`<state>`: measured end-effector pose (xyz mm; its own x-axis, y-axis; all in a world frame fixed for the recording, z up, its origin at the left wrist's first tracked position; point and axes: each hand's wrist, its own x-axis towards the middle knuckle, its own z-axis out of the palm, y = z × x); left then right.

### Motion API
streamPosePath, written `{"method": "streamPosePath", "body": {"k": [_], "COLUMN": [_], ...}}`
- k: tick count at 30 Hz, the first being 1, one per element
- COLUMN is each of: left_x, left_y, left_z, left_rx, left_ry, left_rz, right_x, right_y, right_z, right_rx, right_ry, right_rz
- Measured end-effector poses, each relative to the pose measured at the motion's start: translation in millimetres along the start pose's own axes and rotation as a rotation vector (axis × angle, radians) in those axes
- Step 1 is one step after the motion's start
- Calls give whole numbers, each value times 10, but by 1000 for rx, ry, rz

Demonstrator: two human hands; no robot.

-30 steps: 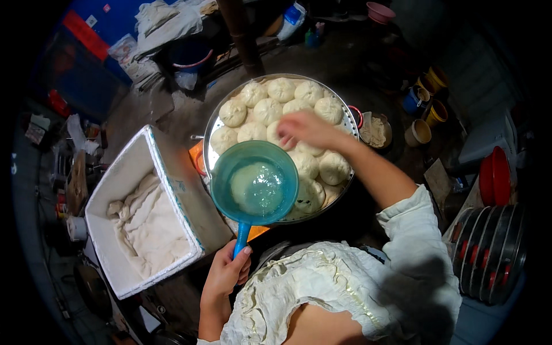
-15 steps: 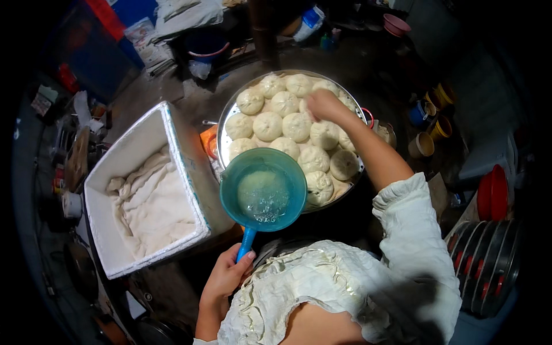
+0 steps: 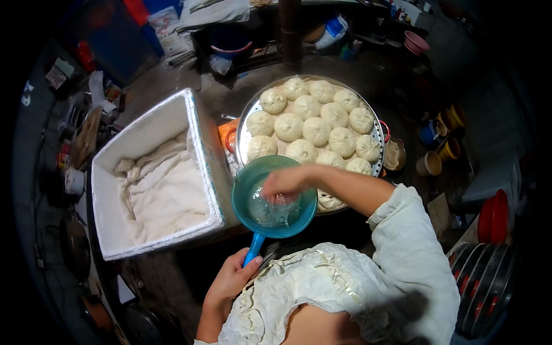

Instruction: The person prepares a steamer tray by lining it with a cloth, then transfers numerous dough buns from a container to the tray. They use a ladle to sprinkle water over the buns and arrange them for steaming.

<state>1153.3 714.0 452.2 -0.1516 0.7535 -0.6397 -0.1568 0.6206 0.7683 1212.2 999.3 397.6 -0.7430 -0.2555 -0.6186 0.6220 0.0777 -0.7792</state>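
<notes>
Teal dipper [image 3: 241, 201] sits at the near side of the bun [image 3: 316, 131] tray [image 3: 245, 138], left hand [image 3: 233, 279] fingers wrapped round its handle [image 3: 253, 249]. Right hand [image 3: 284, 183] fingers dip in its water [image 3: 259, 215], spread too blurred to tell. Keep dipper level, shake drips off inside.

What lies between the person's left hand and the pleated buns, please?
The teal plastic dipper does, as the head view shows; the left hand grips its blue handle.
</notes>
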Motion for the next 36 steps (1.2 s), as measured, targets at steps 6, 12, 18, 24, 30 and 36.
{"method": "streamPosePath", "body": {"k": [6,12,18,24,30,36], "left_x": [-72,-104,35,-1,21,63], "left_y": [-30,-57,2,15,61,69], "left_z": [28,44,37,-66,-283,-593], "left_rx": [-25,-30,-61,-95,168,300], "left_ry": [-2,56,-13,-55,-185,-347], "left_rz": [-13,-35,-6,-56,-16,-49], "right_x": [-356,-518,97,-649,-1333,-938], "right_y": [208,43,330,20,1077,566], "right_z": [-1598,-1055,273,9,-110,509], "right_rx": [-132,-157,-748,408,-380,-164], "right_ry": [1099,1036,377,129,850,1070], "right_rz": [-268,-316,-269,-267,74,-360]}}
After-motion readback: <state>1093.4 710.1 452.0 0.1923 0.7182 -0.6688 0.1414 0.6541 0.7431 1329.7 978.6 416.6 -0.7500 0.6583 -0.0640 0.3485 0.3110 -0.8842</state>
